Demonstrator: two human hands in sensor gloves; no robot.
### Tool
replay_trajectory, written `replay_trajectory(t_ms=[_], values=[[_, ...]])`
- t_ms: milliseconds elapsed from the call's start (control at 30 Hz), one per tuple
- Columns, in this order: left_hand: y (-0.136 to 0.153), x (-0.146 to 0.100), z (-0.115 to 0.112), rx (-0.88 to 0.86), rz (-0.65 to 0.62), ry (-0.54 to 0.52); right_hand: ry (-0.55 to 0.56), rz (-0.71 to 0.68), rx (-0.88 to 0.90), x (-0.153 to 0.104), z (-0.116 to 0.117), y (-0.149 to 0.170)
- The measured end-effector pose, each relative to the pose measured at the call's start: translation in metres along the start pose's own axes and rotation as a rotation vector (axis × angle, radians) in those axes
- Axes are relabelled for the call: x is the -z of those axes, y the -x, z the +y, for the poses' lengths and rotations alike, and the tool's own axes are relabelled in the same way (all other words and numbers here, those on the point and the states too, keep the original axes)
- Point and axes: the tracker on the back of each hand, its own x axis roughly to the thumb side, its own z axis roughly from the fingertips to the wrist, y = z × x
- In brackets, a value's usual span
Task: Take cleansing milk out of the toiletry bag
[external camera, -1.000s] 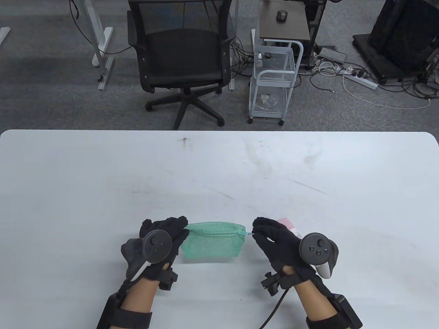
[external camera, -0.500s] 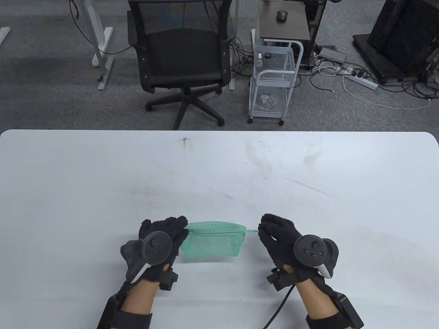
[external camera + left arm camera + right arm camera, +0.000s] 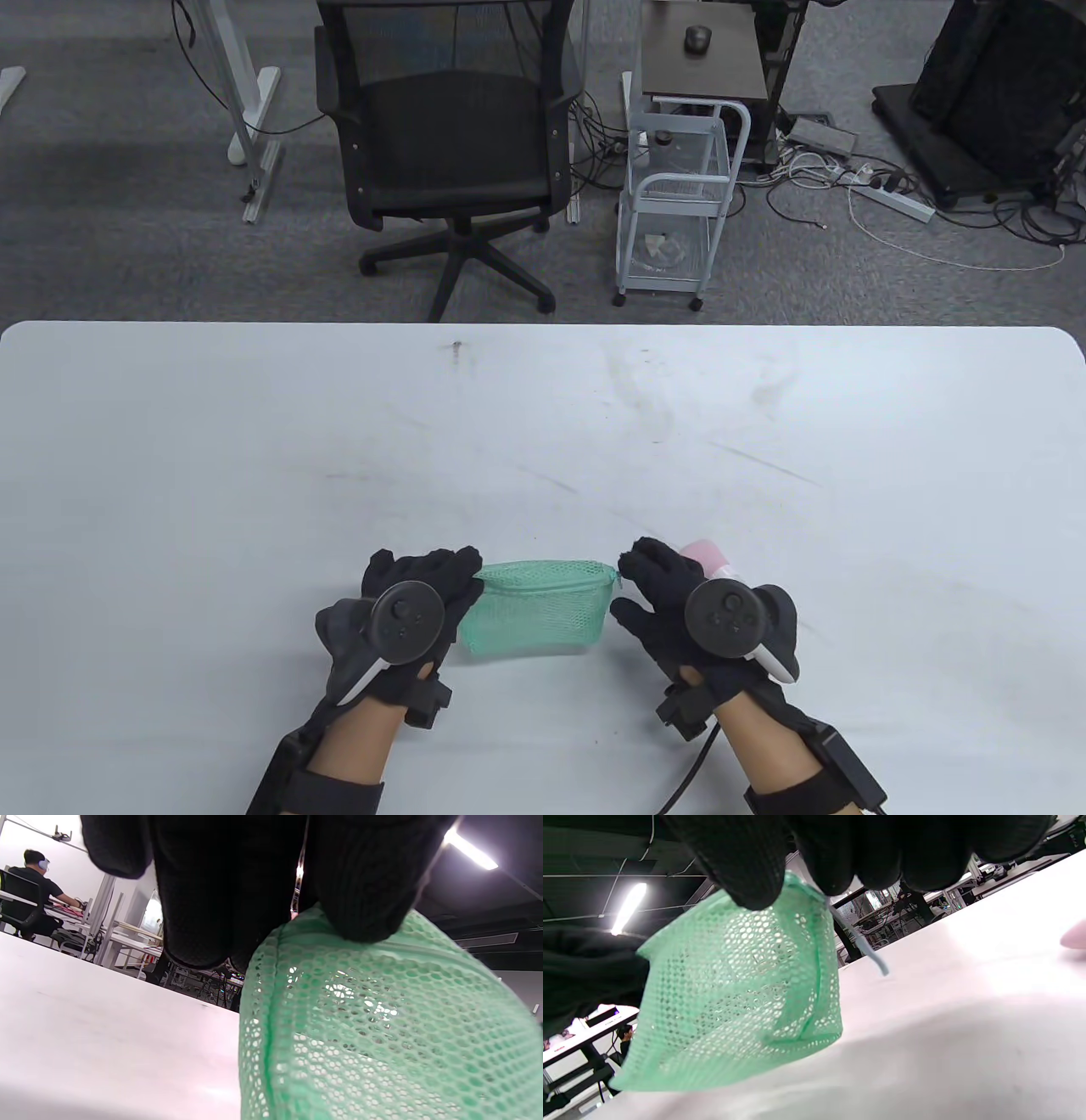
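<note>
The green mesh toiletry bag (image 3: 534,607) is near the table's front edge, zipper on top. My left hand (image 3: 462,581) grips its left end; in the left wrist view the fingers (image 3: 360,891) pinch the bag's (image 3: 382,1027) top seam. My right hand (image 3: 632,577) grips the right top corner; in the right wrist view the bag (image 3: 734,1005) hangs from the fingers (image 3: 746,870) and the zipper pull (image 3: 859,942) dangles free. The pink cleansing milk bottle (image 3: 708,556) lies on the table just behind my right hand, outside the bag, and shows as a pink blur in the right wrist view (image 3: 1075,935).
The white table (image 3: 543,424) stretches wide behind the bag. Beyond its far edge stand a black office chair (image 3: 450,144) and a white wire cart (image 3: 679,204) on the floor.
My right hand let go of the zipper pull and moved left to grip the bag's right corner. My left hand and the bag shifted slightly right and toward me.
</note>
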Motion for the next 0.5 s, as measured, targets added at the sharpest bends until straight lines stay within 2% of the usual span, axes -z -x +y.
replay_trajectory(t_ms=[333,500], values=[[-0.01,-0.003,-0.004,-0.026,-0.035,0.02,0.009,-0.008,-0.01,0.001,0.005,0.001],[-0.013,-0.004,-0.013,-0.037,-0.039,0.068,-0.008,-0.018,-0.044,0.002,0.008,0.0]])
